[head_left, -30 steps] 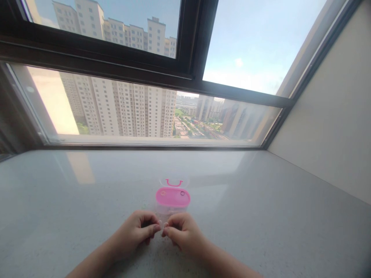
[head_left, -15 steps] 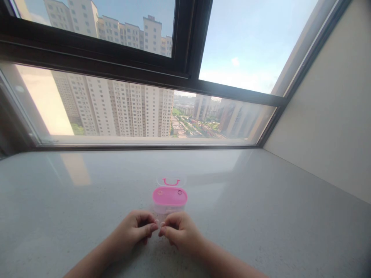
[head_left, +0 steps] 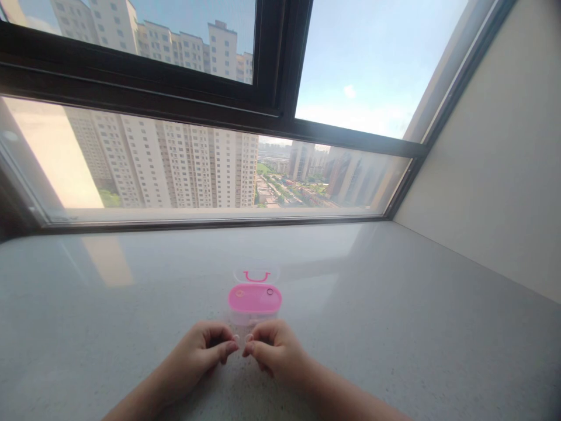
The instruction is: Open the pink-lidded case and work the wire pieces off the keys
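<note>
Head view: both bare hands rest low in the middle of the picture, on a pale grey speckled stone sill [head_left: 394, 304].
Left hand [head_left: 199, 354]: knuckles up, fingers curled under, thumb pressed to the forefinger in a closed pinch.
Right hand [head_left: 274, 351]: curled the same way, thumb and forefinger pinched together and pointing at the left hand.
Fingertips: the left fingertips [head_left: 231, 347] and the right fingertips [head_left: 248, 349] sit just beside each other with a thin gap between them.
Grip: both pinches are closed; whether something tiny lies between the tips is too small to tell.
Small oval box of clear plastic with a pink inside [head_left: 255, 299]: stands on the sill just beyond the pinch, on the far side of both hands, centred on the gap between them; its near edge sits close above the knuckles, and contact cannot be told.
Pink U-shaped handle [head_left: 256, 276]: at the far edge of the box, on clear plastic, the farthest part from the pinch.
Small dark ring [head_left: 270, 291]: lies on the pink surface, beyond the right hand's pinch.
Dark window frame [head_left: 280, 58]: well beyond the box, far from the hands.
Plain cream wall [head_left: 495, 175]: well off to the right of the right hand.
Forearms: both are bare and lie on the sill.
</note>
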